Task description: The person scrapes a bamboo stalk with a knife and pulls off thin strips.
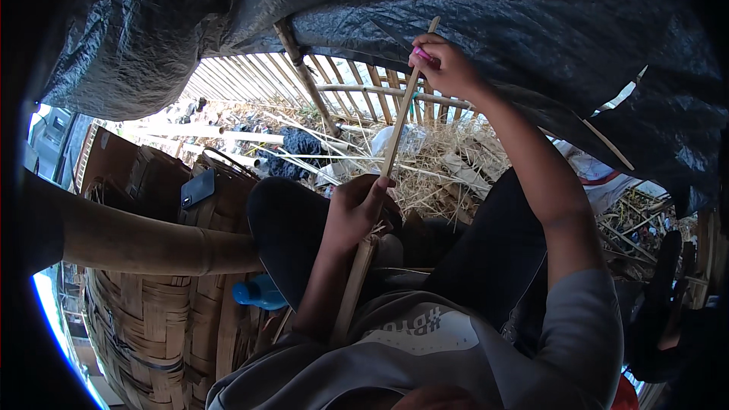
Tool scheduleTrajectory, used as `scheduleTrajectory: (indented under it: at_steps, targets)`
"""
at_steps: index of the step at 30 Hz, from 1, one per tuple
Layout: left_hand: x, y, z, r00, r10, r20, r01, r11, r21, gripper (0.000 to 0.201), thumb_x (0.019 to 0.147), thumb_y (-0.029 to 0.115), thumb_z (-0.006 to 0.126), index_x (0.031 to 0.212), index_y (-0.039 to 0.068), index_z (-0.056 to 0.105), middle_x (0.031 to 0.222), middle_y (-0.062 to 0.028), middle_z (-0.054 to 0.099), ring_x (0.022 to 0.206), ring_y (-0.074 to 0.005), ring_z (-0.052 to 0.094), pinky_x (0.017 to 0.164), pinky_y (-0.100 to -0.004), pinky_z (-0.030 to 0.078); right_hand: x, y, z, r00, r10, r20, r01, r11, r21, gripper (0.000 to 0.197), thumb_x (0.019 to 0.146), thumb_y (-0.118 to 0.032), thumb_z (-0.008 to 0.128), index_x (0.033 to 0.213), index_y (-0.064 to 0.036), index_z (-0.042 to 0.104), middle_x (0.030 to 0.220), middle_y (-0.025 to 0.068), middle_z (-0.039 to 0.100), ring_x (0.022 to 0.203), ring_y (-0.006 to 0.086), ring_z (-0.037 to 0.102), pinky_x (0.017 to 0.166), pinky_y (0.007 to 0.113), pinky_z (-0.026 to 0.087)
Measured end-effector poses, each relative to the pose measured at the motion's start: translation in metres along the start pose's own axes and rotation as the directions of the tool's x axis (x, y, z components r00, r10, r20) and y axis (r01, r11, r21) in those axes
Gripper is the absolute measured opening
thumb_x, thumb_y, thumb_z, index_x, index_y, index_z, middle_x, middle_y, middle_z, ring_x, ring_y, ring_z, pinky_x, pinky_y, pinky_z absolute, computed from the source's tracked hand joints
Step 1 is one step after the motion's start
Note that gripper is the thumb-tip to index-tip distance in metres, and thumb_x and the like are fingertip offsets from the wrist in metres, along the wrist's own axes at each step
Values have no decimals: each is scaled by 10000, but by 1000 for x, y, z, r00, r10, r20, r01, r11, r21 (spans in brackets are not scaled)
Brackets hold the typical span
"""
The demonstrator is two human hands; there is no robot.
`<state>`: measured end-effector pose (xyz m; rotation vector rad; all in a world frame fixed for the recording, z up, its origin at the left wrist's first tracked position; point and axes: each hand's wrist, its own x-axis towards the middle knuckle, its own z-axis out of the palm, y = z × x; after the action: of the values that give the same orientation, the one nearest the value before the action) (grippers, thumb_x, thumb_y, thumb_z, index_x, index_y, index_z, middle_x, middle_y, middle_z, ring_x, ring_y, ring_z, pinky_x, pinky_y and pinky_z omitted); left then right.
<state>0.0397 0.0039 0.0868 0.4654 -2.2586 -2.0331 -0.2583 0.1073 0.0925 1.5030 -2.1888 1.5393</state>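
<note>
A long, pale bamboo strip [400, 123] slants up and away from my lap. Its lower part is gripped by my left hand [354, 209], with the thumb laid along it. My right hand [449, 70], arm stretched forward, is closed on a knife with a pink handle [423, 54]. The dark knife blade [391, 33] points up and to the left, and the handle lies against the strip near its far end. A thicker bamboo piece [354, 288] rests beside my left forearm; whether it joins the strip is hidden by the hand.
A thick bamboo pole [159, 247] crosses at left, above a woven basket [148, 326]. A phone [198, 188] lies on bamboo pieces, and a blue bottle [260, 292] sits by my left knee. Black plastic sheeting [524, 38] hangs ahead; straw and scraps [433, 171] litter the ground.
</note>
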Motion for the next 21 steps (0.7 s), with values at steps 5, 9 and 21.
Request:
scheduleTrajectory:
  at_steps: [5,9,21]
  targets:
    - [-10,4,-11,969,0,248,9,999,-36,333,983,254,578,1065,-60,650,749,-91,696,646,-92,628,567,-232,461,-5,-6,-13,990,-133,-50,126,985,-115,186,931,-146,614,863,22,659,1026,113,598,863,203,641,731,291,504]
    - [-18,13,-13,905,-153,397,202,976,-84,480,1030,337,427,1245,-75,547,811,-158,696,632,-203,673,517,-278,517,-13,-9,-12,994,-96,-58,81,973,-214,165,924,-141,625,896,14,672,1183,135,582,902,230,650,737,301,510]
    - [-15,-28,-16,731,156,664,343,757,-556,750,1006,469,372,1447,-116,211,921,-352,641,636,-357,699,490,-356,600,-23,-26,-29,910,-310,-275,259,943,-208,211,913,-66,613,1114,-30,665,1330,146,545,1056,279,655,873,357,544]
